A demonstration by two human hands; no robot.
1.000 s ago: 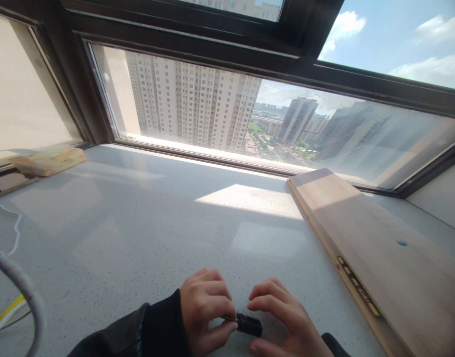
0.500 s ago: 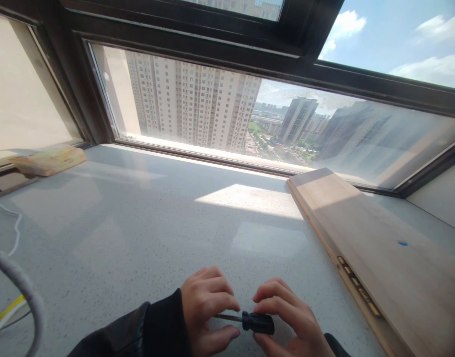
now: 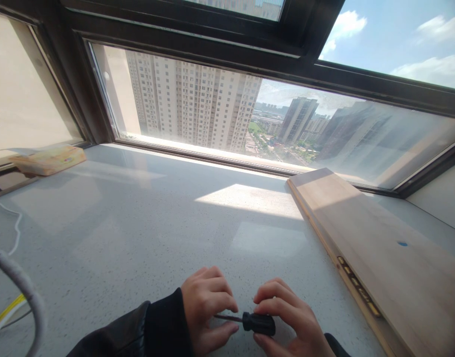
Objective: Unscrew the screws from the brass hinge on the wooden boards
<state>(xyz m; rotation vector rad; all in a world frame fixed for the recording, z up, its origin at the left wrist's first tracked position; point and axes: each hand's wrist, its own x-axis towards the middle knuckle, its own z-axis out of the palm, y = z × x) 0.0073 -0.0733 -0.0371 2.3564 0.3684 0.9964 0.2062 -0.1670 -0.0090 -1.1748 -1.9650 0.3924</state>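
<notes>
A screwdriver (image 3: 259, 323) with a black handle and a thin metal shaft lies level, low in the view, just above or on the pale speckled countertop (image 3: 138, 248). Its handle sits between the thumb and fingertips of my right hand (image 3: 296, 317), which is closed on it from the right. My left hand (image 3: 208, 312), in a dark sleeve, curls its fingers around the shaft from the left, thumb below and index finger above. The shaft's tip disappears behind my left fingers.
A wooden board (image 3: 361, 228) with a dark and yellow inlaid strip (image 3: 357, 287) along its edge stands to the right. Back left is a tissue pack (image 3: 52, 159). A grey hose-like cable (image 3: 24, 287) and a white cord (image 3: 17, 230) occupy the left edge. Dark-framed windows (image 3: 197, 104) border the back.
The left thumb and index finger have drawn slightly closer around the shaft. The screwdriver's handle has shifted a hair to the right; the rest looks the same.
</notes>
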